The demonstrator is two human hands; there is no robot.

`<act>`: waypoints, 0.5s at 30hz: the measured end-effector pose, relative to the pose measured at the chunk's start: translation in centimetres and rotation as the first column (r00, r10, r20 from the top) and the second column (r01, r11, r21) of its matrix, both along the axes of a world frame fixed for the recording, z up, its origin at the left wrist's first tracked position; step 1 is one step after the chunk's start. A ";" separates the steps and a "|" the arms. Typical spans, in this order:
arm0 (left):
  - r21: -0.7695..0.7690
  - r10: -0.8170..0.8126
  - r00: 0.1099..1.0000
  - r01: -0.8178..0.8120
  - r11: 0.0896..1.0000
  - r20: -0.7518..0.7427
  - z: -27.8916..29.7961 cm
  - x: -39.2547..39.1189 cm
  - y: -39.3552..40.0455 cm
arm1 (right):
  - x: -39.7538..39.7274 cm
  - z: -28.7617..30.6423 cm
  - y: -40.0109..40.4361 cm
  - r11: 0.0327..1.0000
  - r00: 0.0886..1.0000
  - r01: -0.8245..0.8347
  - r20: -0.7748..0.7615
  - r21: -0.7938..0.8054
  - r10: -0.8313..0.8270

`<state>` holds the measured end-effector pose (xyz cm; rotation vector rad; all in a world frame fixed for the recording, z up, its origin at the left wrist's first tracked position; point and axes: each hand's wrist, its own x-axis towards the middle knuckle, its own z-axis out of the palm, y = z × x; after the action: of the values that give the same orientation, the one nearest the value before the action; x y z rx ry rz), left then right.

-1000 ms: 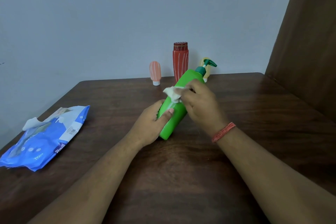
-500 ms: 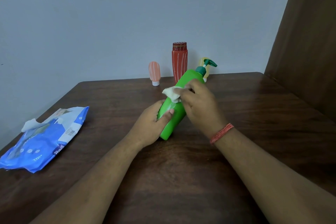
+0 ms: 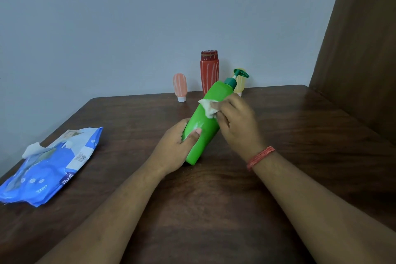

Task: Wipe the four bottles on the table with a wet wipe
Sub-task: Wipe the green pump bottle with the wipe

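From the head camera: your left hand (image 3: 173,148) grips the lower body of a tilted green pump bottle (image 3: 205,122) above the brown table (image 3: 300,135). Your right hand (image 3: 237,122) pinches a white wet wipe (image 3: 209,107) against the bottle's upper side.

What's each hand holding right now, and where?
Left hand grips the green bottle round its lower body; right hand pinches the wet wipe against its upper side.
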<state>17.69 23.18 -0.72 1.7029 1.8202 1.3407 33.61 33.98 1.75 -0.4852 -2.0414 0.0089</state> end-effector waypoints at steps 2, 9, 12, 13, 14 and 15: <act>0.007 0.007 1.000 -0.007 1.000 0.028 0.0 0.0 0.0 | 0.0 -0.2 -0.6 0.996 0.991 -0.075 0.113 0.039 0.070; -0.012 0.008 0.993 -0.007 1.000 0.121 0.2 0.2 -0.1 | -0.1 -0.1 -1.1 0.996 0.991 -0.088 0.099 0.031 0.084; -0.024 -0.012 0.960 0.019 1.000 0.281 0.0 0.4 0.0 | -0.3 -0.2 -0.9 0.998 0.996 -0.062 0.062 0.006 0.062; -0.016 -0.026 0.938 0.033 0.999 0.346 0.0 0.6 0.0 | -0.4 -0.3 -0.8 0.999 0.999 -0.048 0.024 -0.013 0.049; -0.001 -0.042 0.909 0.046 0.999 0.415 0.0 0.8 -0.1 | -0.5 -0.3 -0.8 0.999 0.999 -0.048 -0.002 -0.022 0.047; 0.017 -0.063 0.868 0.062 0.998 0.493 0.1 1.0 -0.1 | -0.7 -0.3 -0.9 0.998 0.998 -0.061 -0.021 -0.023 0.060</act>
<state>18.70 23.05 -0.67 1.2461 1.4541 1.5689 32.94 33.10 1.41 -0.4357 -2.0370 0.0741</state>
